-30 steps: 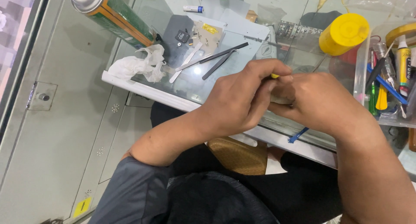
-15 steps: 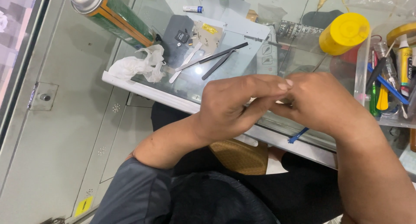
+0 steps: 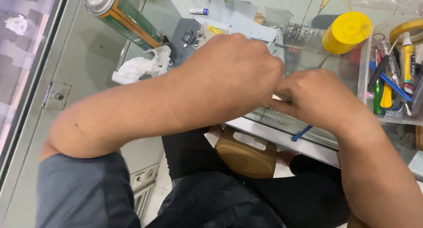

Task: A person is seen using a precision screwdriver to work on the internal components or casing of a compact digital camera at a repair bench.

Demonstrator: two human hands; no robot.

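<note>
A small pale flat piece [image 3: 278,97] shows between the two hands, above the front edge of the glass table [image 3: 101,47]. The left hand [image 3: 229,74] is curled closed over it, the right hand [image 3: 319,98] pinches it — most of it is hidden. Behind stand a green spray can with orange stripe [image 3: 119,14], crumpled white tissue [image 3: 141,66], a round yellow cap [image 3: 346,32] and a clear plastic box of tools [image 3: 392,78].

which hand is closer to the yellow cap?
Right. The right hand sits just below the yellow cap, near the clear bin. The left hand is farther off, to the cap's left, by the crumpled tissue.
</note>
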